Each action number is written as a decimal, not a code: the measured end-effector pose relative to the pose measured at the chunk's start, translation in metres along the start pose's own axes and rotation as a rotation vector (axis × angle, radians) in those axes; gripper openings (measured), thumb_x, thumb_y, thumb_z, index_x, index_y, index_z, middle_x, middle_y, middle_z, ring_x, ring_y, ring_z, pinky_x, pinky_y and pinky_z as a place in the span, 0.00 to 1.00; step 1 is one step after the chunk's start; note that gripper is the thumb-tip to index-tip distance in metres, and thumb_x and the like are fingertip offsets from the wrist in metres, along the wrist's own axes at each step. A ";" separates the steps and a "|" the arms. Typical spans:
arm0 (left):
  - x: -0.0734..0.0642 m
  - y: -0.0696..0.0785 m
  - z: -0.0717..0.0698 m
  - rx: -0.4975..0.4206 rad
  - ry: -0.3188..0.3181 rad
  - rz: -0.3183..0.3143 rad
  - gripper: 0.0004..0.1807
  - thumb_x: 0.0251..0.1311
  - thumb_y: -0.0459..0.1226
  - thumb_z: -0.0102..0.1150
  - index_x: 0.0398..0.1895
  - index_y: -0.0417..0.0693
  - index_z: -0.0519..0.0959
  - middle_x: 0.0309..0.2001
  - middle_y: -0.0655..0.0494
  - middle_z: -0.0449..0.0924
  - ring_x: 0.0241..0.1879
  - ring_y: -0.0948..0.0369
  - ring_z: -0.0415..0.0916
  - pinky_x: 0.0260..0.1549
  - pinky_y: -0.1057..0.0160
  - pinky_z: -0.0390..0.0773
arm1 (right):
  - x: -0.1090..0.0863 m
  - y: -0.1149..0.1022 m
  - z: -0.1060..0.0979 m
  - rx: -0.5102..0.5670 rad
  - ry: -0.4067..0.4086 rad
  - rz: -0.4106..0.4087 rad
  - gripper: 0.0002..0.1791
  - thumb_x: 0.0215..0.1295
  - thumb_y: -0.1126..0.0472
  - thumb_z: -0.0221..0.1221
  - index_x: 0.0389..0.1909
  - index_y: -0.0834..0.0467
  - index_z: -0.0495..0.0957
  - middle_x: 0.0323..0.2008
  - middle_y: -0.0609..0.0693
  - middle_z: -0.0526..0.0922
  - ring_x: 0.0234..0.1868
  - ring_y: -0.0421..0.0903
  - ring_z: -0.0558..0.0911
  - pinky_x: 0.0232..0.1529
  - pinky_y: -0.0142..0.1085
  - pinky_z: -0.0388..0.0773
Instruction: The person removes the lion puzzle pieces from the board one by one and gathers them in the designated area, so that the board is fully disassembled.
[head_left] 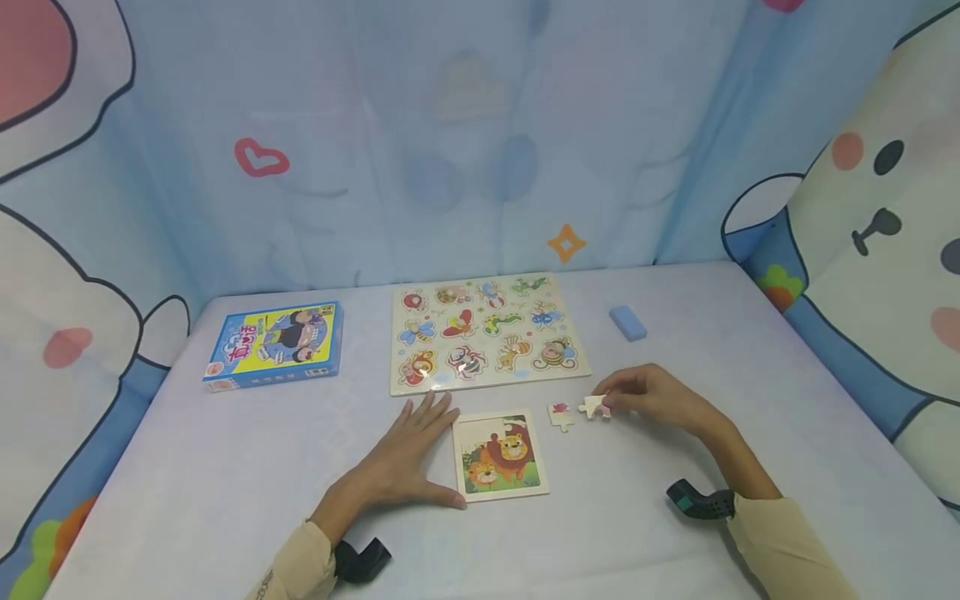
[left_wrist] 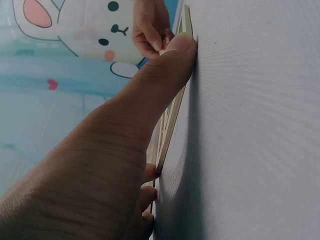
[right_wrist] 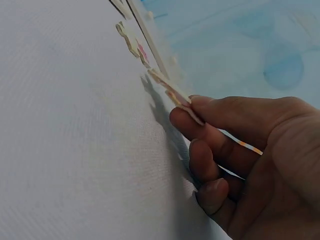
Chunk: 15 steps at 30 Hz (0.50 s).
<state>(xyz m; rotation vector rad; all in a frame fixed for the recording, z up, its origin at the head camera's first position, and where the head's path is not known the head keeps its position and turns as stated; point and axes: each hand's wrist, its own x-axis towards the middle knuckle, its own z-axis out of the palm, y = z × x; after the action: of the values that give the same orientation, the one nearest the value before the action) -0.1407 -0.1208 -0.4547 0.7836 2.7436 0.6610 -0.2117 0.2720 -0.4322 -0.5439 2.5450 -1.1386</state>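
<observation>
Fingers point(head_left: 437, 427) splayed wide, left hand point(head_left: 401, 462) just touching square pale-wood lion puzzle point(head_left: 501, 462) | right hand point(head_left: 660, 400) pinching small cream jigsaw piece point(head_left: 592, 403)

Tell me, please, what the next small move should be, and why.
I would probably bring the puzzle piece to the bare upper-left of the lion board: the right hand pinches it, and the left hand touches the board's left edge.
</observation>
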 end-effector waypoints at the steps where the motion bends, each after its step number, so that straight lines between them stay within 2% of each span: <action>1: 0.000 0.000 0.000 0.001 0.002 0.001 0.65 0.34 0.72 0.64 0.75 0.52 0.52 0.77 0.57 0.38 0.76 0.57 0.28 0.73 0.49 0.32 | 0.000 0.000 0.000 -0.013 -0.004 -0.001 0.10 0.63 0.58 0.62 0.43 0.57 0.84 0.45 0.52 0.84 0.42 0.46 0.75 0.37 0.34 0.74; 9: 0.000 0.000 0.001 0.019 0.000 0.001 0.65 0.35 0.72 0.63 0.76 0.52 0.51 0.77 0.58 0.38 0.76 0.58 0.28 0.73 0.49 0.32 | 0.002 0.000 0.003 -0.073 -0.002 -0.022 0.09 0.63 0.60 0.62 0.43 0.55 0.85 0.46 0.52 0.84 0.45 0.47 0.78 0.42 0.36 0.77; 15: 0.001 -0.001 0.001 0.015 0.004 0.000 0.65 0.34 0.73 0.63 0.76 0.53 0.52 0.77 0.57 0.39 0.76 0.58 0.28 0.73 0.50 0.32 | 0.004 0.001 0.004 -0.119 0.029 -0.005 0.08 0.61 0.60 0.63 0.40 0.54 0.85 0.42 0.49 0.84 0.41 0.45 0.76 0.40 0.36 0.75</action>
<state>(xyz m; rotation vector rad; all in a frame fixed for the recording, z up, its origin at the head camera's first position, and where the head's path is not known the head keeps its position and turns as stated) -0.1413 -0.1207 -0.4563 0.7861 2.7550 0.6430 -0.2135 0.2682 -0.4363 -0.5663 2.6503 -1.0085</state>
